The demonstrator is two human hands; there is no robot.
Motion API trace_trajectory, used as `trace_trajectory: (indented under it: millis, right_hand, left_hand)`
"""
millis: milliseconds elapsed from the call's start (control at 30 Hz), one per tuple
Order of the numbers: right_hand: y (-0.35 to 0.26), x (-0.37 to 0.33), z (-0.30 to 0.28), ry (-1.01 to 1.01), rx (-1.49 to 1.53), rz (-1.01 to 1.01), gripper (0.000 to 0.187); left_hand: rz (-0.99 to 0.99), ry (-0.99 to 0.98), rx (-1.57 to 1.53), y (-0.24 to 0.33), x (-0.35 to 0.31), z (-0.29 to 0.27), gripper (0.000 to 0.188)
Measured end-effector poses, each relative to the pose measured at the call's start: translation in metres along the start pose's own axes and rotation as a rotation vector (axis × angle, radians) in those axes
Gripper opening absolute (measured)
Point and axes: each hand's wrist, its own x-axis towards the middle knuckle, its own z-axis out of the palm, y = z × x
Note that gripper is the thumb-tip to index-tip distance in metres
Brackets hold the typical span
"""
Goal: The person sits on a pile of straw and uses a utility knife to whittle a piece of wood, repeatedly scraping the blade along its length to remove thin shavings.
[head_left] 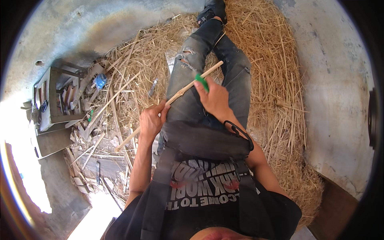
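A slim, pale wooden stick point(188, 87) with a knot lies slantwise across my outstretched legs. Its far end points up and to the right, while its near end passes under my left forearm. My left hand point(151, 120) is closed around the lower part of the stick. In my right hand point(215, 99) is a small green piece point(202, 83), pressed against the stick's upper part between thumb and fingers. The green piece is slightly blurred, and I cannot make out its exact kind.
Dry straw point(268, 48) covers the floor ahead and to the right. Wood strips and scraps point(114, 108) lie at left, near a small wooden stool-like frame point(60, 96) and a crumpled blue plastic piece point(100, 81). A metal blade-like piece point(153, 87) rests beside my leg. Pale walls point(336, 80) curve around.
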Motion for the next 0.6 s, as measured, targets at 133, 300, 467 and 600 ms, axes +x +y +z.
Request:
trace_trajectory:
  millis: [133, 300, 467, 600]
  right_hand:
    - [0.01, -0.018, 0.015, -0.297, 0.013, 0.087, 0.068]
    - [0.015, -0.022, 0.029, -0.375, 0.011, 0.167, 0.073]
    - [0.018, -0.018, 0.033, -0.423, 0.01, 0.157, 0.075]
    - [0.027, -0.012, 0.033, -0.51, 0.12, 0.129, 0.076]
  left_hand:
    - [-0.031, -0.054, -0.074, 0.003, 0.005, 0.005, 0.031]
    - [-0.07, -0.036, -0.103, 0.007, 0.006, 0.01, 0.032]
    - [-0.111, -0.019, -0.056, 0.016, 0.003, 0.008, 0.032]
    - [-0.109, 0.001, -0.047, 0.015, -0.002, 0.013, 0.031]
